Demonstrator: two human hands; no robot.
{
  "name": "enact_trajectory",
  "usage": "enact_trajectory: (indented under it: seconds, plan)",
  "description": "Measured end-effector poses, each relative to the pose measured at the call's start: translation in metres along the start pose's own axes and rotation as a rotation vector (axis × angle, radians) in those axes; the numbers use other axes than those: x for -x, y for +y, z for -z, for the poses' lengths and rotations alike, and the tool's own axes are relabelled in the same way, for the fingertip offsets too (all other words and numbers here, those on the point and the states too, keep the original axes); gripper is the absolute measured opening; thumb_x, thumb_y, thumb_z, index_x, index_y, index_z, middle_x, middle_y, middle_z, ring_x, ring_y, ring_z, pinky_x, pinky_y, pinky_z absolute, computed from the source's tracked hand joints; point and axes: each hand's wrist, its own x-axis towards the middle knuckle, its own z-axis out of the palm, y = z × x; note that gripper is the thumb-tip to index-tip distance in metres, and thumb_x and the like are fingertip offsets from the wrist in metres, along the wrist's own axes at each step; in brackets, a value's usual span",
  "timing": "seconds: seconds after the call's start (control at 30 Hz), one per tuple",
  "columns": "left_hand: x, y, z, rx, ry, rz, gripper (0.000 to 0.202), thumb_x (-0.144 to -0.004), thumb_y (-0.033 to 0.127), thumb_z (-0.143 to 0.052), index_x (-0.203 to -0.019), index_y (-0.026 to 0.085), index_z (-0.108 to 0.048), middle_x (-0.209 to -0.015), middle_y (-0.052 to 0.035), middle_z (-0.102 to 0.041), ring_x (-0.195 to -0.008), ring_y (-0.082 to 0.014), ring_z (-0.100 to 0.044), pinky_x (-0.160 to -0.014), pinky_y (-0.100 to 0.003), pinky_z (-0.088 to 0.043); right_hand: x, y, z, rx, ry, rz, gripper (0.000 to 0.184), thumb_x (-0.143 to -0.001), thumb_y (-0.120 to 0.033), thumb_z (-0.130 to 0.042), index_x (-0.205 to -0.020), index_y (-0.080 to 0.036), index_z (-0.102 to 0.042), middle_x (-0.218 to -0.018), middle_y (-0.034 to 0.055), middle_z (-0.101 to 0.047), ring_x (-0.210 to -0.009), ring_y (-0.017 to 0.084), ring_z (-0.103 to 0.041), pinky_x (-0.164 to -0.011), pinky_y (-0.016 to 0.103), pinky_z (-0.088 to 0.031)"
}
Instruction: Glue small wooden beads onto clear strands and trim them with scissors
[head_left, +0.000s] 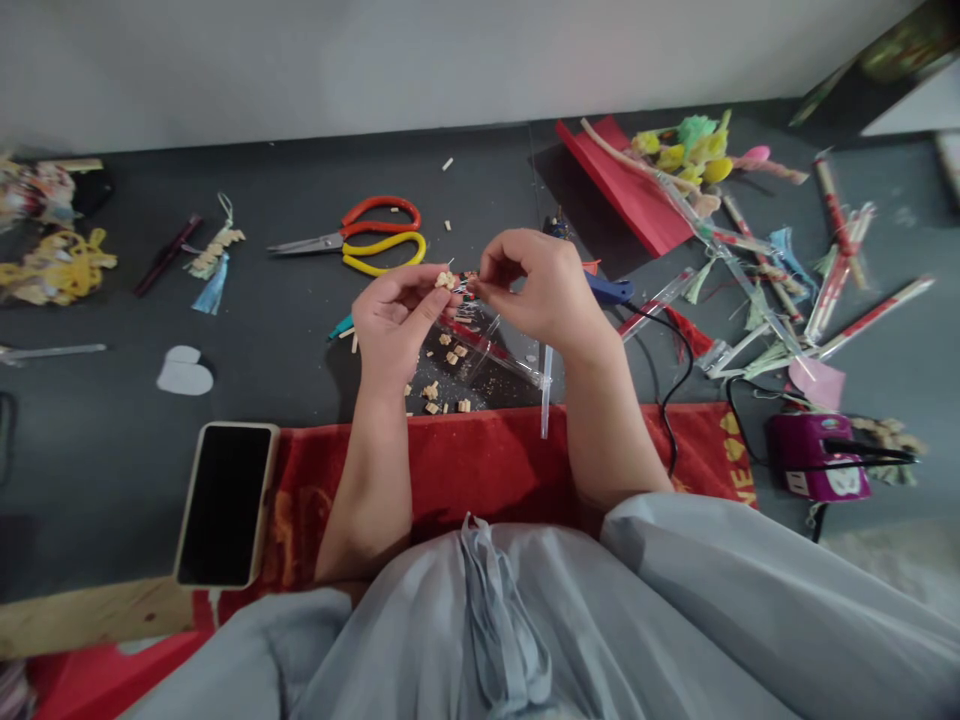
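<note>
My left hand (391, 318) pinches a small pale wooden piece (445, 281) between thumb and fingers, above the dark table. Close beside it, the fingertips of my right hand (541, 288) are pressed together; whatever they hold is too small to make out. Beneath both hands lie a clear plastic sleeve with a red strip (495, 350) and several small wooden bits (431, 391) among pale crumbs. A blue tool with a black cord (609, 289) rests by my right wrist. Scissors with red and yellow handles (352, 240) lie beyond my left hand.
A red towel (480, 455) runs along the front edge, with a phone (227, 505) at its left end. Red paper (626, 185), fuzzy yellow flowers (679, 152) and plastic-wrapped sticks (836, 265) crowd the right. A purple box (817, 455) has cords attached. A blue-tasselled ornament (215, 265) lies left.
</note>
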Motion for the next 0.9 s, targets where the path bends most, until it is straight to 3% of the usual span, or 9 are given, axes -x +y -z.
enact_trajectory:
  seconds: [0.17,0.4,0.53,0.7,0.8,0.9]
  plan:
    - [0.0,-0.001,0.001,-0.028,-0.006,0.016,0.024,-0.073,0.039,-0.075,-0.092,0.025,-0.069,-0.08,0.0028,-0.071,-0.067,-0.0085,-0.069,-0.063,-0.021,-0.059,0.0,0.002,0.0,-0.017,0.002,0.024,0.006,-0.082,-0.02,-0.056,-0.076,-0.018,-0.058,-0.074,0.0012,-0.061,-0.069,0.012,-0.053,-0.066,0.029,-0.044]
    - [0.0,-0.001,0.001,-0.078,0.013,0.017,0.025,-0.074,0.043,-0.074,-0.091,0.026,-0.069,-0.079,0.0024,-0.071,-0.065,-0.0083,-0.068,-0.061,-0.021,-0.059,0.0,0.003,-0.001,-0.116,-0.032,0.009,0.02,-0.089,-0.021,-0.045,-0.087,-0.019,-0.065,-0.076,0.0031,-0.064,-0.073,0.013,-0.058,-0.069,0.029,-0.048]
    - [0.0,-0.002,0.001,-0.091,0.016,0.025,0.027,-0.074,0.046,-0.072,-0.092,0.026,-0.069,-0.081,0.0016,-0.072,-0.066,-0.0085,-0.069,-0.061,-0.021,-0.058,0.0,0.005,-0.002,-0.118,-0.014,0.039,0.017,-0.088,-0.026,-0.05,-0.094,-0.018,-0.065,-0.084,0.0037,-0.065,-0.078,0.013,-0.06,-0.072,0.029,-0.049]
    - [-0.002,-0.003,0.001,-0.048,0.028,0.098,0.032,-0.07,0.051,-0.073,-0.09,0.025,-0.07,-0.079,0.0019,-0.073,-0.062,-0.0071,-0.067,-0.057,-0.019,-0.056,-0.001,0.004,-0.001,-0.011,0.018,0.061,0.02,-0.085,-0.028,-0.058,-0.068,-0.019,-0.058,-0.065,0.0003,-0.056,-0.065,0.012,-0.053,-0.065,0.03,-0.046]
    - [-0.004,-0.004,0.001,-0.011,0.055,0.157,0.035,-0.067,0.053,-0.075,-0.087,0.025,-0.071,-0.077,0.002,-0.073,-0.057,-0.005,-0.063,-0.053,-0.017,-0.053,0.0,0.0,-0.001,-0.08,0.058,0.077,0.004,-0.079,-0.021,-0.063,-0.078,-0.02,-0.059,-0.074,-0.0001,-0.06,-0.068,0.012,-0.055,-0.063,0.029,-0.047]
    - [-0.006,-0.006,0.002,0.033,0.056,0.186,0.034,-0.065,0.054,-0.076,-0.083,0.025,-0.072,-0.07,0.0034,-0.07,-0.047,-0.0023,-0.055,-0.044,-0.016,-0.045,0.001,-0.005,-0.002,-0.141,0.068,0.096,0.008,-0.081,-0.025,-0.063,-0.087,-0.021,-0.061,-0.08,0.0007,-0.062,-0.073,0.012,-0.056,-0.066,0.028,-0.048]
